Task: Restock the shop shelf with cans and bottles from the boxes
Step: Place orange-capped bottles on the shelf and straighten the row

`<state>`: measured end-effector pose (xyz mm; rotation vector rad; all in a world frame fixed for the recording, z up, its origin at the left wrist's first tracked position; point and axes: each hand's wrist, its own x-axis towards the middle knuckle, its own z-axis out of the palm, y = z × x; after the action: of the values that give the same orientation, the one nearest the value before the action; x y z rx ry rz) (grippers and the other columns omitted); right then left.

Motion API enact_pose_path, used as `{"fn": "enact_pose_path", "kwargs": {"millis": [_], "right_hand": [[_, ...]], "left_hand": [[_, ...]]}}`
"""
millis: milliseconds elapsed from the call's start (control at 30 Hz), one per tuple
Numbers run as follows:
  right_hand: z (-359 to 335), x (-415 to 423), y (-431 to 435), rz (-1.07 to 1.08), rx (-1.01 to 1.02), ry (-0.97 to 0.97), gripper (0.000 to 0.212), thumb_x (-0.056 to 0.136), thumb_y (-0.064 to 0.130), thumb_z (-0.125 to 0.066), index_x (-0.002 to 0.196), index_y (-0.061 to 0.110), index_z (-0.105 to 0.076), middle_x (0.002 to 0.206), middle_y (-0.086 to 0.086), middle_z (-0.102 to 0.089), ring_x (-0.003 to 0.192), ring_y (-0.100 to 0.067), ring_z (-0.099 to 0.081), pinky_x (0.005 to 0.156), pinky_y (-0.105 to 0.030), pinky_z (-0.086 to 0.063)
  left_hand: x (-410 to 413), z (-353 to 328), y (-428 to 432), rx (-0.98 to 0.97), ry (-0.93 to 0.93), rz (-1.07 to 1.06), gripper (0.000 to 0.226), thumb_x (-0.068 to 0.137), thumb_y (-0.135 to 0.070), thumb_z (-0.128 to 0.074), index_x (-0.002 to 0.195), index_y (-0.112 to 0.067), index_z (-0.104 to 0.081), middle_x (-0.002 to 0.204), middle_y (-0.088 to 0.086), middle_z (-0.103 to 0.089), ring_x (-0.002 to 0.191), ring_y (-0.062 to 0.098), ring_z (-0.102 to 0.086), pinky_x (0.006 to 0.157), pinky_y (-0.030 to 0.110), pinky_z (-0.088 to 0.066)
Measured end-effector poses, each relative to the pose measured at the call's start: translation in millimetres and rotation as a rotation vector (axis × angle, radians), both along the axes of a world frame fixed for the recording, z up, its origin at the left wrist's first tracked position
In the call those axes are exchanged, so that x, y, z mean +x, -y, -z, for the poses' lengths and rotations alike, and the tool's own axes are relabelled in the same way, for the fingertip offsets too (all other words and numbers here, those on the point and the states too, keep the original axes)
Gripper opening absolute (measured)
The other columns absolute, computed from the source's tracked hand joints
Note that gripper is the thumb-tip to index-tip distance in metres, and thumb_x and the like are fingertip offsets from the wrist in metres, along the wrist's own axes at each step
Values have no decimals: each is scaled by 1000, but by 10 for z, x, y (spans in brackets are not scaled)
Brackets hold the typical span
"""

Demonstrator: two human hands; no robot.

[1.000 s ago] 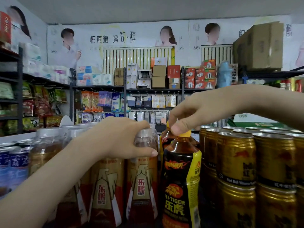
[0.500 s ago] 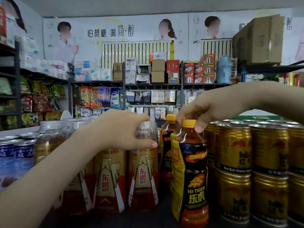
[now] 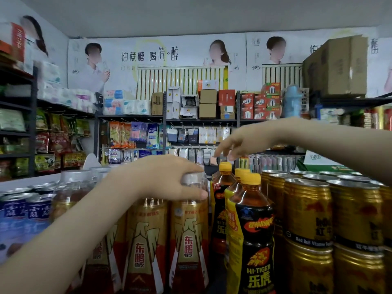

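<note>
A dark Hi-Tiger bottle (image 3: 255,236) with a yellow cap stands upright on the shelf, front of a short row of the same bottles. My right hand (image 3: 244,141) hovers above and behind that row, fingers spread, touching nothing. My left hand (image 3: 167,179) lies over the clear cap of a gold and red bottle (image 3: 188,240), fingers wrapped around its top. More gold and red bottles (image 3: 144,247) stand to its left.
Stacked gold cans (image 3: 307,225) fill the shelf right of the Hi-Tiger row. Blue and white cans (image 3: 19,215) stand at far left. Across the aisle are dark racks with snack packs (image 3: 53,134), boxes (image 3: 207,102) and a large carton (image 3: 337,66).
My right hand has let go of the front Hi-Tiger bottle's cap and lifted up and back, fingers opening. The bottle now stands alone. My left hand stays on the gold and red bottle.
</note>
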<state>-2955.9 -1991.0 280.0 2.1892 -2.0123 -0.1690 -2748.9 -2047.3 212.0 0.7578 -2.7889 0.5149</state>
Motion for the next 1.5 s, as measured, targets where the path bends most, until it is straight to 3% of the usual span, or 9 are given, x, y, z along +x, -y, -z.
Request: {"fn": "enact_pose_path", "kwargs": {"millis": [133, 333, 800, 933, 1067, 1167, 1233, 1333, 1500], "right_hand": [[70, -59, 298, 82, 82, -12, 44, 96, 18, -53, 136, 33, -47, 133, 6, -53, 111, -16, -58, 97, -34, -45], [118, -129, 471, 50, -2, 16, 25, 92, 11, -56, 113, 23, -61, 98, 12, -59, 87, -7, -60, 77, -24, -45], [68, -273, 467, 108, 50, 24, 26, 93, 4, -53, 116, 13, -62, 108, -1, -64, 96, -15, -63, 71, -15, -47], [-6, -231, 492, 172, 90, 153, 28, 96, 13, -51, 123, 12, -55, 115, -7, -59, 103, -22, -60, 77, -25, -55], [54, -259, 650, 198, -66, 136, 36, 100, 28, -45, 132, 13, -47, 113, -8, -59, 94, -22, -64, 73, -29, -58], [85, -294, 778, 279, 7, 134, 40, 100, 29, -45, 136, 12, -47, 116, -13, -60, 90, -24, -66, 73, -31, -59], [83, -307, 837, 315, 23, 149, 39, 99, 21, -49, 137, 11, -47, 113, -13, -60, 86, -23, -66, 73, -32, -59], [143, -346, 922, 321, 38, 106, 40, 97, 11, -49, 137, 14, -47, 119, -12, -60, 82, -18, -65, 67, -24, -57], [231, -420, 948, 228, -85, -184, 43, 95, 2, -43, 132, 22, -54, 132, -2, -54, 106, -15, -55, 91, -29, -46]], "left_hand": [[5, -21, -2, 6, -1, 13, 71, 85, -69, -38, 146, -34, -29, 147, -9, -40, 131, 11, -41, 107, 32, -34], [22, -12, 42, 43, -28, 21, 66, 84, -67, -43, 140, -31, -39, 137, -8, -50, 121, 12, -48, 98, 28, -38], [12, -10, 109, 62, -46, 55, 68, 83, -68, -45, 141, -33, -38, 140, -10, -47, 126, 12, -45, 104, 33, -38], [11, 7, 119, 43, -47, 70, 66, 83, -67, -46, 138, -31, -41, 134, -7, -52, 120, 13, -49, 100, 35, -42], [13, 114, 139, -288, -69, 51, 81, 77, -82, -22, 137, -32, -41, 123, -9, -57, 108, 12, -56, 88, 33, -49], [3, 266, 186, -566, -243, 162, 81, 80, -74, -10, 115, -20, -59, 84, -5, -62, 71, 14, -58, 62, 31, -50], [2, 382, 189, -609, -329, 224, 65, 88, -63, -23, 98, -14, -64, 70, -3, -58, 57, 15, -53, 47, 26, -42], [-4, 487, 193, -652, -410, 238, 52, 90, -54, -33, 91, -11, -62, 67, -1, -59, 53, 16, -52, 44, 24, -35], [2, 514, 186, -627, -428, 244, 54, 92, -53, -30, 95, -10, -63, 71, 1, -60, 55, 18, -54, 47, 27, -41]]}}
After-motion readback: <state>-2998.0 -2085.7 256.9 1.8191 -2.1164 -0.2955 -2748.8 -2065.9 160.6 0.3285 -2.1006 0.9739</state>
